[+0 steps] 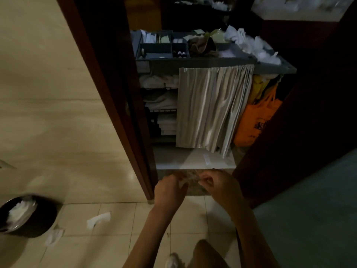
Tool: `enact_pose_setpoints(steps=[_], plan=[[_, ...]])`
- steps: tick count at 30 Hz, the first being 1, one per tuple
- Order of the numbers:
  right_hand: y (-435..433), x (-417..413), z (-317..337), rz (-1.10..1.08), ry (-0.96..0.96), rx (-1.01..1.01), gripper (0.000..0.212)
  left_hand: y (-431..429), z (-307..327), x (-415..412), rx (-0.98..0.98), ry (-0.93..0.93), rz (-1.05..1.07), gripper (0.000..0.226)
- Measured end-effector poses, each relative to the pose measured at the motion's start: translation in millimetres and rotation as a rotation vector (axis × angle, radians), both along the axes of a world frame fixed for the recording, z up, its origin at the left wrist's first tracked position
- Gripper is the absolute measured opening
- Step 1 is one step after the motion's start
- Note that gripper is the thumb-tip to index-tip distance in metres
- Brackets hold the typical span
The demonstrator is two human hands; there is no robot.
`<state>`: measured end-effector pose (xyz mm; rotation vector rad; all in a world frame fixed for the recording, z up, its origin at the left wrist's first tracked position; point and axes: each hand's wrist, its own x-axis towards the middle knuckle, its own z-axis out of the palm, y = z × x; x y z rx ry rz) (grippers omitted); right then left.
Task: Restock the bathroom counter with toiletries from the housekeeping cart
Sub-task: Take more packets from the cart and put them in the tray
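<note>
Carefully now: something small pinched short of the cart

Low in the frame's centre, the left hand [170, 188] and right hand [219, 184] curl toward each other, fingertips pinching a small pale thing [184, 183] too blurred to identify. A loose pinch could drop it among the paper scraps [98, 219] at lower left. Beyond, at upper centre, the housekeeping cart [193, 61] carries small bottles [181, 54] in its top tray.

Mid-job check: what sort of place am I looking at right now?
Most likely a hotel bathroom doorway, facing the corridor. A housekeeping cart stands just beyond the door frame, with folded white towels on its shelves, and a waste bin with crumpled white paper sits on the tiled floor.
</note>
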<state>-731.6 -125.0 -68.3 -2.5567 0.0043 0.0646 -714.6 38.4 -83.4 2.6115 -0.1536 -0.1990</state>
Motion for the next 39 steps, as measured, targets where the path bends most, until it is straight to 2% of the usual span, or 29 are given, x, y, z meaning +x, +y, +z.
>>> enact_pose_setpoints(steps=[4, 11, 14, 17, 22, 30, 33, 39], plan=[[-5.6, 50.0, -7.7, 0.0, 0.082, -0.073, 0.023, -6.6, -13.1, 41.9, -0.024, 0.039, -0.047, 0.027], [-12.3, 182.6, -16.6, 0.048, 0.056, -0.075, 0.026, -17.9, -24.2, 165.6, 0.023, 0.014, -0.018, 0.024], [-27.2, 247.9, -9.4, 0.059, -0.06, -0.045, 0.026, -30.4, -15.9, 230.6, -0.003, -0.001, 0.017, 0.03], [-57.1, 321.9, 12.0, 0.041, 0.01, -0.03, 0.022, -57.9, 1.2, 303.6, -0.015, -0.007, 0.036, 0.032], [-92.0, 424.0, 30.0, 0.05, -0.019, -0.047, 0.025, -97.6, 27.8, 403.7, -0.061, -0.077, 0.084, 0.028], [-94.9, 504.4, 14.7, 0.171, 0.092, -0.043, 0.025, -104.4, 21.2, 472.2, -0.105, -0.028, 0.169, 0.029], [-90.4, 529.6, 8.5, 0.195, 0.08, -0.034, 0.025, -97.9, 17.9, 497.1, -0.108, -0.014, 0.195, 0.031], [-78.5, 595.6, 12.1, 0.19, 0.052, 0.036, 0.023, -89.2, 35.5, 569.2, -0.18, -0.178, 0.205, 0.026]])
